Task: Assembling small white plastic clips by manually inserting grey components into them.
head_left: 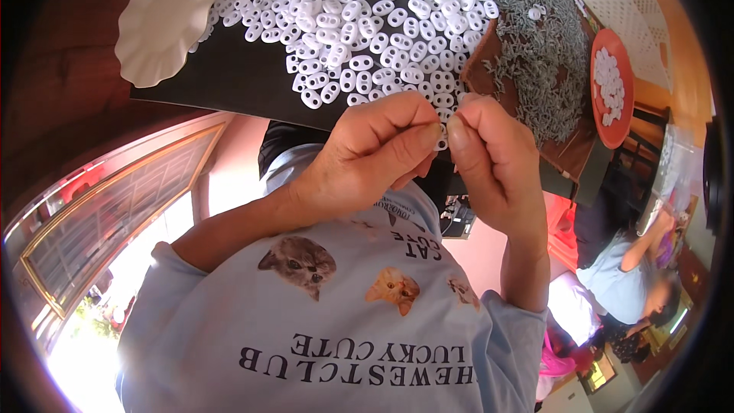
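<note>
Shirt (214,313): lay nearest, light blue.
Left hand (367,149): seemed pinched closed on a white two-holed piece (441,143).
Right hand (497,160): curled beside it; its hold could not be told.
Left over: heaped white pieces (329,0), grey fittings (547,53); much apparently remained.
Red dish (614,134): held white pieces, possibly finished.
Room: black tabletop (237,69) showed bare toward its near-left edge.

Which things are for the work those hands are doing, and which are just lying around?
Seem part of the work:
left hand and right hand, close together at a white piece
white pile
probably the grey bits
probably the orange bowl, holding white bits

Perhaps just lying around:
cream plate, off to the left
</note>
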`<state>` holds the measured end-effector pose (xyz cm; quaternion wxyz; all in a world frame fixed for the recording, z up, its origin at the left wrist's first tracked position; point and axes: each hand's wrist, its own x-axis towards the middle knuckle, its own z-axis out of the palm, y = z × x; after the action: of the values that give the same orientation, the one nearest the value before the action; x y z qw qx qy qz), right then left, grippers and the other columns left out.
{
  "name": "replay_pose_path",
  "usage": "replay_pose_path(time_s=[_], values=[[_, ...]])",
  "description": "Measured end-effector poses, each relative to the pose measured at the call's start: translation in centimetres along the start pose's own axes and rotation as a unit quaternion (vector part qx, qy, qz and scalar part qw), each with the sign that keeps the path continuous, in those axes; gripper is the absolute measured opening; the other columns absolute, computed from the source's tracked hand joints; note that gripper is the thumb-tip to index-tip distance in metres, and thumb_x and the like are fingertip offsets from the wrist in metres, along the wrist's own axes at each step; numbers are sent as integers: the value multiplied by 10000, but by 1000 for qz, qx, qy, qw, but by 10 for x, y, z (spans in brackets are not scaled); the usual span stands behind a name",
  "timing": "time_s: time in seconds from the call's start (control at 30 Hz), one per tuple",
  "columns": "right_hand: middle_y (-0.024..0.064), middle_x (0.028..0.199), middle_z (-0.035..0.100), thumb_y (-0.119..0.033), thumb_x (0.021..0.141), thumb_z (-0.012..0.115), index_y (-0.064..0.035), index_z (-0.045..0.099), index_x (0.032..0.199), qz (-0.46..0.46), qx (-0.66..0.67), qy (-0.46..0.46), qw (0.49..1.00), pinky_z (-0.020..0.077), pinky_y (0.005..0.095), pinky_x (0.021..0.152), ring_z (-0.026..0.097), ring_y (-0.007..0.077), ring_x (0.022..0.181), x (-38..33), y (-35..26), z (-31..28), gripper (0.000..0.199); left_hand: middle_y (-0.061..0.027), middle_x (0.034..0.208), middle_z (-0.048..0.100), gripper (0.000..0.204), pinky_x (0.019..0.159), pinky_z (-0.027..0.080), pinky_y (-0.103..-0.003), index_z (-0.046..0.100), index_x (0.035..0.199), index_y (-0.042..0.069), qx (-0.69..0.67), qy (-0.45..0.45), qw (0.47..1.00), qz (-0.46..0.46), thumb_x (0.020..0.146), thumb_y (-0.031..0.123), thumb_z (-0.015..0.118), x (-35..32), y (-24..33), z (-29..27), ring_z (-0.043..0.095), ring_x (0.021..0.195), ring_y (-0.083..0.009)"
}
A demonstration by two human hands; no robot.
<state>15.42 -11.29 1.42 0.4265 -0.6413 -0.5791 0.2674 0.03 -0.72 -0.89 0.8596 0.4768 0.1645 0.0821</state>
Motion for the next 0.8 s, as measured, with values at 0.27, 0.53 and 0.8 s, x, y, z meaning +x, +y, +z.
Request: replay_pose_path(time_s=[0.27,0.53,0.8], values=[[88,683,499,-32,911,534,5,497,843,1,-14,4,1000,377,303,506,472,200,557,10,-4,15,86,-17,730,530,169,548,355,-205,534,948,17,56,2,997,47,1009,138,434,-6,3,-11,433,608,-53],[29,729,512,-115,955,528,8,558,935,159,109,-49,980,416,231,608,490,84,673,38,-10,0,129,-23,742,547,160,547,377,-206,549,969,20,34,38,997,52,1004,151,465,-12,0,-31,465,615,-62],[110,890,546,-76,888,570,-50,527,1003,-19,-347,-60,936,457,368,668,587,294,760,100,36,-3,125,-25,748,552,167,532,370,-206,545,970,20,18,52,995,78,1003,168,474,-13,-4,-45,470,602,-65]])
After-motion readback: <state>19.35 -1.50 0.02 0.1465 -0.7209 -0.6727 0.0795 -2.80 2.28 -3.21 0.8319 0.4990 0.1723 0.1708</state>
